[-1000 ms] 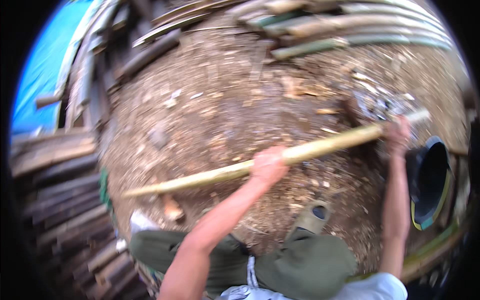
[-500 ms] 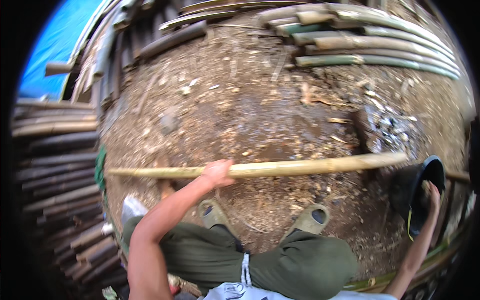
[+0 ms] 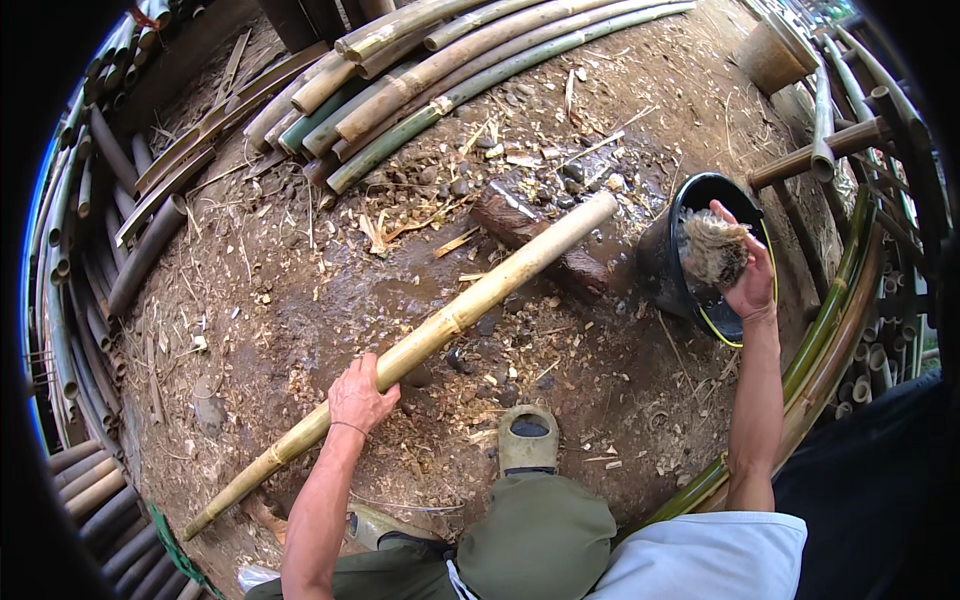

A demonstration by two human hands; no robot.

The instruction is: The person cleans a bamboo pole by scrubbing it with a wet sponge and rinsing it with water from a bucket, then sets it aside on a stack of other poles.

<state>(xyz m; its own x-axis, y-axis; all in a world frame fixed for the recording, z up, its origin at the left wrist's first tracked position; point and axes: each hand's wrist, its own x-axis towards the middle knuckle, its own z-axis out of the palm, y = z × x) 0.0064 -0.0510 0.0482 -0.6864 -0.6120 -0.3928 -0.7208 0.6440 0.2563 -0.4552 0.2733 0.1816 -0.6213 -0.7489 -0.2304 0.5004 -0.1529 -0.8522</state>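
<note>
A yellow bamboo pole (image 3: 460, 312) slants across the ground, its near end at the lower left. My left hand (image 3: 362, 396) is wrapped over the pole below its middle. The pole's thick far end lies over a short dark log (image 3: 510, 218). On the right, a black bucket (image 3: 657, 262) leans toward me, with a yellow-green handle at its rim. My right hand (image 3: 752, 285) holds a shaggy, pale brown wad of fibre (image 3: 712, 248) at the bucket's mouth. The wad looks wet, and the palm is turned up around it.
Stacked bamboo poles (image 3: 425, 85) lie at the far side. More dark poles (image 3: 145, 255) are piled at the left. A brown bucket (image 3: 772, 58) stands far right, near a bamboo rack (image 3: 815, 155). Green poles (image 3: 825, 345) run beside my right arm. Wood chips litter the muddy ground.
The view has swung to the right, so the pole now appears slanted. My right hand has come up within the bucket's mouth, showing the fibre wad. My left hand still holds the pole.
</note>
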